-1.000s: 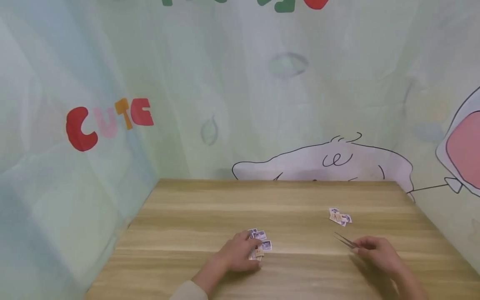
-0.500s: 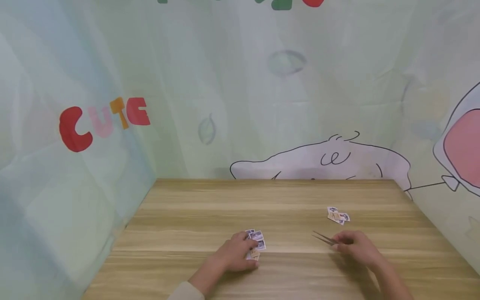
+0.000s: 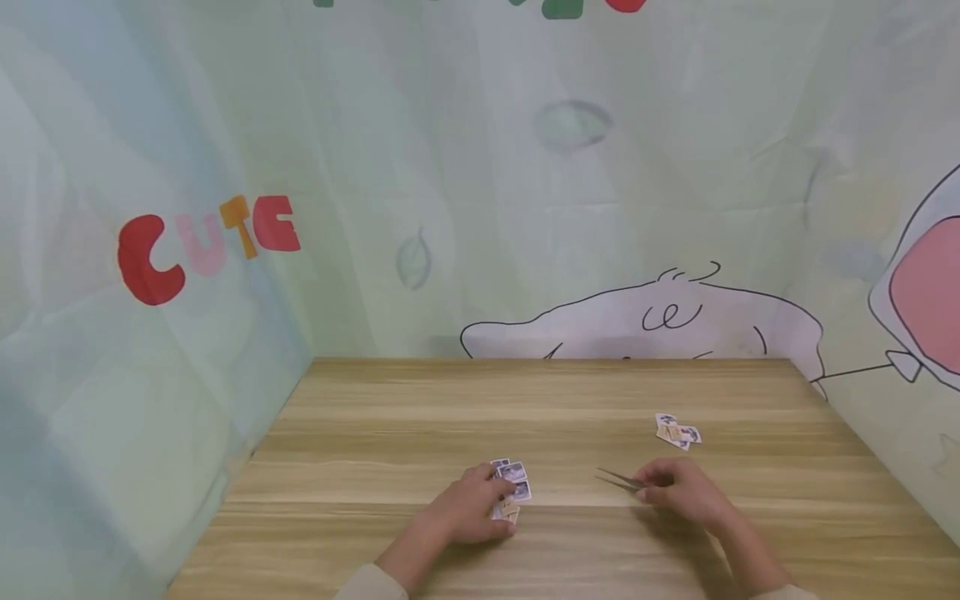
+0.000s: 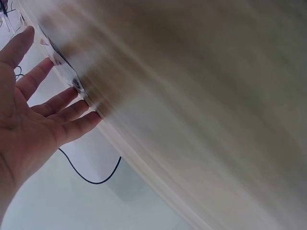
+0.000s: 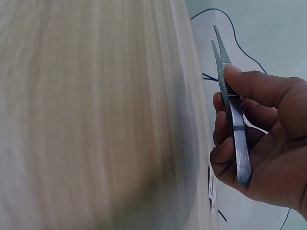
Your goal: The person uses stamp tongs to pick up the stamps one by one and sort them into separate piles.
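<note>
One pr. tweezers [image 5: 236, 113] gripped in R hand [image 3: 682, 492], tips apart — L hand [image 3: 471, 506], fingers extended, touches sm. cards [image 3: 513, 472].

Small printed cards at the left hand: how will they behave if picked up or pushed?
The cards look thin and paper-like, so each is probably light and somewhat bendy. They overlap, so a push would likely shift several together or fan them apart. Lying nearly flat on the table, they seem unlikely to roll or tip.

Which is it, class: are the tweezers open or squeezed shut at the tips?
Open. In the right wrist view, the tweezers held in the right hand have visibly separate tips, with a gap between them.
</note>
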Motion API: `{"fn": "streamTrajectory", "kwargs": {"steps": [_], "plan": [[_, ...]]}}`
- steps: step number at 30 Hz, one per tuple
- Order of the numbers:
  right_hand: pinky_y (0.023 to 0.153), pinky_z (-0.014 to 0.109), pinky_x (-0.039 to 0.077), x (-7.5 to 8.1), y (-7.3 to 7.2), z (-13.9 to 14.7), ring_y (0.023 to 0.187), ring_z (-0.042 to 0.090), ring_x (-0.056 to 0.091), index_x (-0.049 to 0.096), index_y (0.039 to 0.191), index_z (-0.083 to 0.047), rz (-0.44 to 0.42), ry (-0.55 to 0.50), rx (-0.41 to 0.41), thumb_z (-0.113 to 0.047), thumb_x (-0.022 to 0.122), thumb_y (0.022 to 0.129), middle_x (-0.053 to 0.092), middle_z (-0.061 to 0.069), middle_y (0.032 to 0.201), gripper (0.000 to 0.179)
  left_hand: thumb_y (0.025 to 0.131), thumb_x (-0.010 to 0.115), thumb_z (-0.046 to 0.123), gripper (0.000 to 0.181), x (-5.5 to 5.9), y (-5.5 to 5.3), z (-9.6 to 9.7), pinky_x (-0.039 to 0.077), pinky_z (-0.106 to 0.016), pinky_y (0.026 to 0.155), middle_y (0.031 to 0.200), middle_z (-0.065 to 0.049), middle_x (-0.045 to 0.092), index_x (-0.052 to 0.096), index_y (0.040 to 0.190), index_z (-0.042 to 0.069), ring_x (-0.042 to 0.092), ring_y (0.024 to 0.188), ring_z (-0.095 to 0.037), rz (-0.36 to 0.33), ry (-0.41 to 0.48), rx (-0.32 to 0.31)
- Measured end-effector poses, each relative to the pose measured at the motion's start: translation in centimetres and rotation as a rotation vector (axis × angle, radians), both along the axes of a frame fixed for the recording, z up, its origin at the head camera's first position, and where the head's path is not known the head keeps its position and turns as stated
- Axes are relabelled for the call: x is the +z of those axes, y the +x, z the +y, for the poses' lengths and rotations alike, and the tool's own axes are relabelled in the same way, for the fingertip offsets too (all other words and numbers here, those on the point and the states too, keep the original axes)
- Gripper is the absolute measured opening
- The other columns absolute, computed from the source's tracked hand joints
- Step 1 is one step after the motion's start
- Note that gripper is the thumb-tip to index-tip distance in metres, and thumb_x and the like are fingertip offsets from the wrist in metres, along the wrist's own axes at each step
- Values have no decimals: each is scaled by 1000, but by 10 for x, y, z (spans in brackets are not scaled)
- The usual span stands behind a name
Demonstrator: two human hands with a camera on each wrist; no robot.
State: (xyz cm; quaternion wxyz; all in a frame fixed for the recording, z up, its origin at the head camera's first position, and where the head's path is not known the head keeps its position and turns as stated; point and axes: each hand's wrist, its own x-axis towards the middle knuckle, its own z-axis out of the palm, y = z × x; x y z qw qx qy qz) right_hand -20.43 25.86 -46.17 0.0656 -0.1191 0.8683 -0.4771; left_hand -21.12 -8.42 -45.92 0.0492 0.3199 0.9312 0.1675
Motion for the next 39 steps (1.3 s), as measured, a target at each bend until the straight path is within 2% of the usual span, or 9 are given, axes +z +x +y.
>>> {"fn": "streamTrajectory", "kwargs": {"steps": [7, 19, 25, 28, 33, 39], "plan": [[68, 28, 44, -1, -6, -17, 75, 19, 53, 66, 92, 2, 13, -5, 92, -8, 71, 75, 60, 3, 80, 20, 77, 71, 39, 48, 2, -1, -3, 46, -40, 84, 116, -15, 51, 63, 118, 15, 50, 101, -25, 12, 31, -1], [65, 26, 47, -8, -10, -25, 71, 17, 55, 65, 90, 2, 32, 35, 163, -4, 70, 74, 61, 1, 79, 18, 75, 72, 38, 48, 1, 1, 0, 46, -35, 79, 112, -11, 52, 64, 117, 15, 50, 96, -21, 18, 14, -10], [66, 27, 47, -8, -15, -31, 71, 15, 55, 66, 89, 0, 48, 49, 195, -6, 71, 74, 61, -1, 78, 17, 73, 69, 31, 47, 1, 1, 2, 44, -50, 84, 123, -18, 51, 64, 117, 17, 46, 111, -35, 64, -61, 13], [66, 26, 46, -8, -16, -36, 71, 15, 55, 67, 88, -1, 55, 58, 200, -7, 72, 74, 61, -2, 78, 17, 71, 70, 31, 50, 2, 4, 4, 43, -54, 81, 123, -18, 49, 63, 119, 19, 46, 111, -37, 66, -93, 43], [66, 27, 46, -5, -17, -46, 71, 15, 54, 67, 88, -1, 60, 47, 215, -6, 72, 72, 61, -1, 77, 17, 65, 72, 35, 59, 2, 6, 6, 45, -47, 71, 115, -14, 50, 61, 121, 21, 48, 99, -30, 61, -119, 77], [65, 26, 46, -7, -21, -55, 70, 14, 54, 67, 87, -1, 73, 63, 217, -5, 72, 72, 61, -2, 76, 17, 63, 74, 35, 61, 2, 6, 6, 46, -40, 65, 111, -12, 50, 61, 121, 21, 48, 92, -26, 60, -110, 69]]}}
